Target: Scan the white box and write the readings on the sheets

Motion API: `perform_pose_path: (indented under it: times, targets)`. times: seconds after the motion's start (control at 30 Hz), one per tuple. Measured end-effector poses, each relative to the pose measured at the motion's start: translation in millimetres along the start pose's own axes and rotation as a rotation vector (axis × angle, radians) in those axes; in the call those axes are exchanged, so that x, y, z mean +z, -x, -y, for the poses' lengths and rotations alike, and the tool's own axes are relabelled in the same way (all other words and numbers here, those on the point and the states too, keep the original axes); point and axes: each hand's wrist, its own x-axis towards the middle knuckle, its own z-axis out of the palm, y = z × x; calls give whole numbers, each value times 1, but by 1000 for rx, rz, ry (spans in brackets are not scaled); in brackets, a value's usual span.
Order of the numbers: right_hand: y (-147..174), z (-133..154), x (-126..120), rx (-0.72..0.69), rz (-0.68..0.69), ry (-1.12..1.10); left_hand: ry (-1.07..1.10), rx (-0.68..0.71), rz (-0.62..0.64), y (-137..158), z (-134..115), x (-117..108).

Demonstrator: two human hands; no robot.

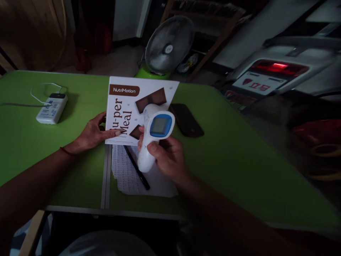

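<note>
My left hand (97,132) grips the lower left edge of a white box (124,115) printed "NutriMotion" and "Meal", its thumb on the front face. In my right hand (170,154) is a white infrared thermometer (146,153) with a blue-framed screen, my fingers wrapped round its handle. The thermometer is in front of the box and covers part of its print; I cannot tell whether they touch. Below the box, a black pen (137,168) lies across printed paper sheets (122,177) on the green table (226,170).
A dark phone (187,121) lies right of the box. On the left is a white power bank or adapter (52,109) with cables attached. Beyond the table stand a fan (170,46) and, at right, a scooter's rear (277,71) with a red light. A metal seam (106,177) crosses the table.
</note>
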Motion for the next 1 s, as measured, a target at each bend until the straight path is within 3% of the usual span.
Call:
perform_pose_path:
  times: [0.13,0.4,0.57,0.7,0.8,0.87,1.0]
  targets:
    - [0,-1,1,25,-58,16,0,-4,-10,1,-1,1]
    - [1,1,-3,-1,-37,101,102,17,-49,1,2,3]
    - [-14,20,-33,3,81,512,98,149,-116,-4,7,-2]
    - [-30,30,-68,140,290,927,4,194,-175,-14,18,-10]
    - [-38,25,-87,255,373,1175,-62,226,-211,-22,28,-14]
    - [-41,16,-96,273,382,1265,-98,251,-211,-26,32,-14]
    - [-44,-10,-115,171,321,1258,-136,252,-175,-28,30,-12]
